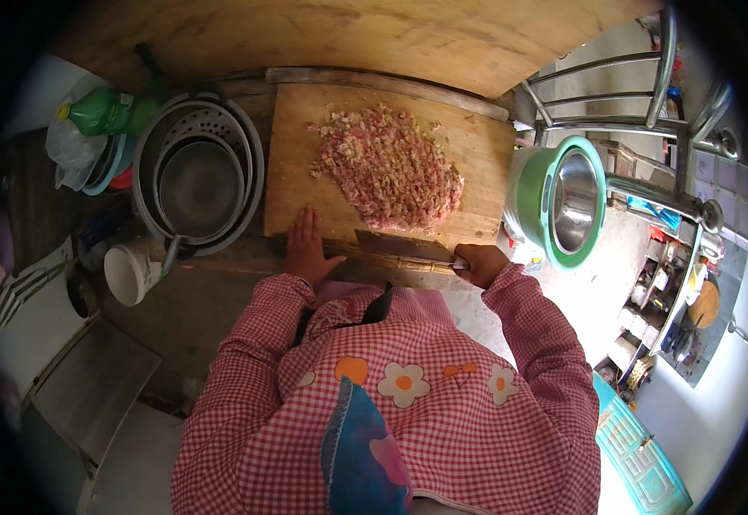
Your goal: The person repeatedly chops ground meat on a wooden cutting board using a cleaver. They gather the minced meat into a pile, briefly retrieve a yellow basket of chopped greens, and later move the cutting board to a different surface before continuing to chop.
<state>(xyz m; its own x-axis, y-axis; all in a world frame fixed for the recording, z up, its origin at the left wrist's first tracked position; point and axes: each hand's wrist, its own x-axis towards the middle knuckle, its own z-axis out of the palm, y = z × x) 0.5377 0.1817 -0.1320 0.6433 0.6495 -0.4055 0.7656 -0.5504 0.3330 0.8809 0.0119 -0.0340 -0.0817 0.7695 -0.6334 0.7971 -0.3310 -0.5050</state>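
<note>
Chopped raw meat lies spread in a heap on a large wooden cutting board. My right hand is closed around the handle of a cleaver, whose dark blade lies along the near edge of the board, just below the meat. Nearer the left corner, my left hand rests on the board's near edge with its thumb apart, holding nothing.
Nested metal pots stand left of the board, with a white paper cup and a green plastic bottle nearby. On the right are a green basin holding a steel bowl, and a metal railing.
</note>
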